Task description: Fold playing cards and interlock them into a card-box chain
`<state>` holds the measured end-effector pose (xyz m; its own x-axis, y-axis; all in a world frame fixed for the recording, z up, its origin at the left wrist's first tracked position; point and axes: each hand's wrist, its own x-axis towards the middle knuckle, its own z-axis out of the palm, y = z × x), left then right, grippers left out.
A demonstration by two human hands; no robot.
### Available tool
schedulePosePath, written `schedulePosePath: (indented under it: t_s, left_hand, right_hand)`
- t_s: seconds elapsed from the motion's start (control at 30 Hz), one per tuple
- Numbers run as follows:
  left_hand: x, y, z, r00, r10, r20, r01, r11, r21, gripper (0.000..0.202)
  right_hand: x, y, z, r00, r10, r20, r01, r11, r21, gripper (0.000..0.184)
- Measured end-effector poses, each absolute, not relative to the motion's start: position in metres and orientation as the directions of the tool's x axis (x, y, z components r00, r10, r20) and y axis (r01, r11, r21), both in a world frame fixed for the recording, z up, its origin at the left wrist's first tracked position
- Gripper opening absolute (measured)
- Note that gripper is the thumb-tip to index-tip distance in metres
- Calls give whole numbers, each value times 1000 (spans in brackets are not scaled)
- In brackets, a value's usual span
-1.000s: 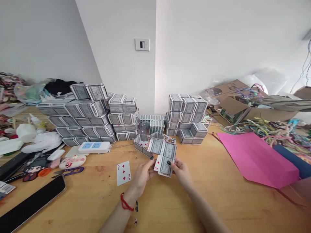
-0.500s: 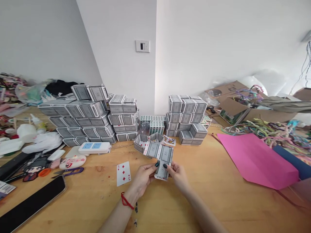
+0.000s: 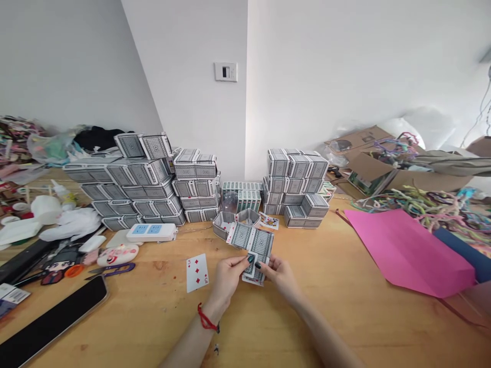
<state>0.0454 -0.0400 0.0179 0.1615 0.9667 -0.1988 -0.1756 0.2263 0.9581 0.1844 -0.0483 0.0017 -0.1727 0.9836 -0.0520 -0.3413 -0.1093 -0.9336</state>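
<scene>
My left hand (image 3: pixel 227 278) and my right hand (image 3: pixel 279 275) meet over the wooden table (image 3: pixel 245 327), both pinching a folded piece made of grey-backed playing cards (image 3: pixel 253 245). The thumbs and forefingers press on its lower flap. A half-built ring of folded cards (image 3: pixel 236 220) lies just behind it. A three of diamonds (image 3: pixel 197 272) lies face up on the table to the left of my left hand. A red string is tied round my left wrist.
Stacks of card cubes (image 3: pixel 146 184) stand at the back left and more stacks of card cubes (image 3: pixel 297 186) at the back middle. A phone (image 3: pixel 49 322), scissors (image 3: pixel 109 269) and a power strip (image 3: pixel 151 232) lie left. Pink paper (image 3: pixel 410 250) and an open cardboard box (image 3: pixel 383 163) lie right.
The folded cards have come lower and closer to the table, and my fingers have shifted onto the lower flap and folded it in. The red pips on its face no longer show.
</scene>
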Motion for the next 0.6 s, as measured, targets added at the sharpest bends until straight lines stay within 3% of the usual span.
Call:
schedulePosePath:
  t_s: [0.3, 0.47, 0.6]
  left_hand:
    - [46, -38, 16, 96, 979, -181, -162, 195, 967, 23]
    - [49, -41, 21, 18, 977, -212, -260, 210, 942, 19]
    - [52, -43, 23, 83, 942, -325, -355, 332, 874, 24]
  right_hand:
    - [178, -49, -3, -140, 988, -65, -359, -112, -926, 39]
    - [174, -54, -2, -301, 933, -200, -400, -314, -861, 35]
    - [170, -60, 5, -403, 889, -215, -441, -395, -806, 42]
